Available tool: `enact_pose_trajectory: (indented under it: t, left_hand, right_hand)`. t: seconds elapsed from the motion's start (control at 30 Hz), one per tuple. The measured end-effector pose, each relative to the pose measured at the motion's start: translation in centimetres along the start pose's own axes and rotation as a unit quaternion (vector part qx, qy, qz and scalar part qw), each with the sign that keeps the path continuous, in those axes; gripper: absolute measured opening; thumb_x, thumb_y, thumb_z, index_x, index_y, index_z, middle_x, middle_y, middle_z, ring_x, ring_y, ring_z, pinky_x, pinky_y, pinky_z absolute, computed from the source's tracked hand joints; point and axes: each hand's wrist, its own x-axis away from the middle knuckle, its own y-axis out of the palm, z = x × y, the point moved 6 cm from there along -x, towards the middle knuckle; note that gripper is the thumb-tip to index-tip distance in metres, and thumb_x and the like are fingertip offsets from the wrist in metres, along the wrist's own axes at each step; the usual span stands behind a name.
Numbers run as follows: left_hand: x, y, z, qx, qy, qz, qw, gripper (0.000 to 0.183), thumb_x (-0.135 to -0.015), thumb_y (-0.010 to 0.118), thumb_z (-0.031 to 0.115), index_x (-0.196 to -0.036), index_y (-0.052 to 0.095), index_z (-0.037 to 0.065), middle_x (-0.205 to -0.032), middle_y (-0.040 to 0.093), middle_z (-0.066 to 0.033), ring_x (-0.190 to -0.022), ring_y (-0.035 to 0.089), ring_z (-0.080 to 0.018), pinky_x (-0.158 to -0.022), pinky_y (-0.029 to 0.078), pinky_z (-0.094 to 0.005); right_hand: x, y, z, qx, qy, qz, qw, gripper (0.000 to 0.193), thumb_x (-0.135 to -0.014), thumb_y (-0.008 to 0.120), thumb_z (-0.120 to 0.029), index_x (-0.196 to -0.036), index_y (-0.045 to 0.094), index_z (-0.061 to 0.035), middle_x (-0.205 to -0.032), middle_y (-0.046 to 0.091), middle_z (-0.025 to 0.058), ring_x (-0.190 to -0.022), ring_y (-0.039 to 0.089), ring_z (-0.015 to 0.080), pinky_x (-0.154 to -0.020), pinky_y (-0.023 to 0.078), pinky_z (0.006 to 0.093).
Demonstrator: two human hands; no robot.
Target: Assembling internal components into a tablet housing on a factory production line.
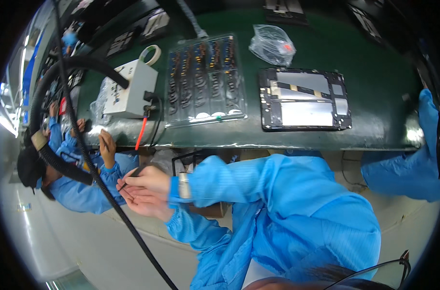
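Note:
Both my hands are held together off the table's front edge, at left of centre. My right hand (154, 180), with a pale band round its wrist, is closed on slim black tweezers (137, 170). Their thin tip points down over the fingers of my left hand. Below it, my left hand (146, 205) lies palm up with its fingers stretched out. Any small part at the tweezers' tip is too small to make out.
On the green table (210, 139) stand a white box (137, 92) with a hose, a clear tray (205, 82) of small parts, an opened tablet-like device (304, 99), a plastic bag (273, 44) and a tape roll (153, 54). A co-worker (79, 188) sits at left; a blue sleeve (427, 125) shows at right.

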Motion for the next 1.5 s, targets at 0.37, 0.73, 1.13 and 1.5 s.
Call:
enact_pose_trajectory:
  t: [0.37, 0.73, 1.13, 1.5]
  left_hand:
    - [6.1, 23.1, -25.8, -0.508, -0.060, -0.574, 0.639, 0.031, -0.082, 0.050, 0.012, -0.111, 0.055, 0.003, -0.107, 0.058, -0.0160, -0.099, 0.056, -0.0280, -0.086, 0.042, -0.0326]
    - [7.3, 23.0, -38.8, -0.556, 0.042, -0.623, 0.549, 0.014, -0.075, 0.055, 0.008, -0.087, 0.061, 0.004, -0.081, 0.059, -0.0088, -0.078, 0.058, -0.0261, -0.067, 0.047, -0.0347]
    - [7.8, 22.8, -39.1, -0.563, 0.038, -0.645, 0.516, 0.026, -0.067, 0.061, 0.006, -0.094, 0.061, 0.006, -0.089, 0.057, -0.0061, -0.083, 0.056, -0.0227, -0.071, 0.046, -0.0340]
    - [7.0, 21.4, -39.7, -0.569, -0.065, -0.587, 0.572, 0.037, -0.072, 0.058, 0.006, -0.108, 0.050, 0.004, -0.091, 0.059, -0.0096, -0.083, 0.055, -0.0284, -0.072, 0.044, -0.0387]
  right_hand:
    - [32.6, -5.3, -28.0, 0.609, -0.419, 0.300, 0.603, 0.019, -0.079, 0.058, -0.005, -0.097, 0.062, -0.0006, -0.096, 0.062, 0.0135, -0.087, 0.060, 0.0187, -0.077, 0.049, 0.0279]
    - [30.9, -15.8, -35.8, 0.672, -0.231, 0.360, 0.605, 0.016, -0.080, 0.058, -0.004, -0.095, 0.062, 0.0001, -0.088, 0.061, 0.0063, -0.079, 0.057, 0.0120, -0.072, 0.047, 0.0229]
    - [30.7, -15.2, -35.4, 0.738, -0.230, 0.330, 0.542, 0.016, -0.079, 0.059, -0.004, -0.095, 0.062, -0.0006, -0.088, 0.060, 0.0093, -0.080, 0.057, 0.0179, -0.071, 0.046, 0.0263]
    - [31.0, -15.3, -35.6, 0.725, -0.256, 0.331, 0.546, 0.018, -0.076, 0.062, -0.006, -0.094, 0.063, -0.0026, -0.087, 0.062, 0.0088, -0.077, 0.060, 0.0175, -0.069, 0.049, 0.0260]
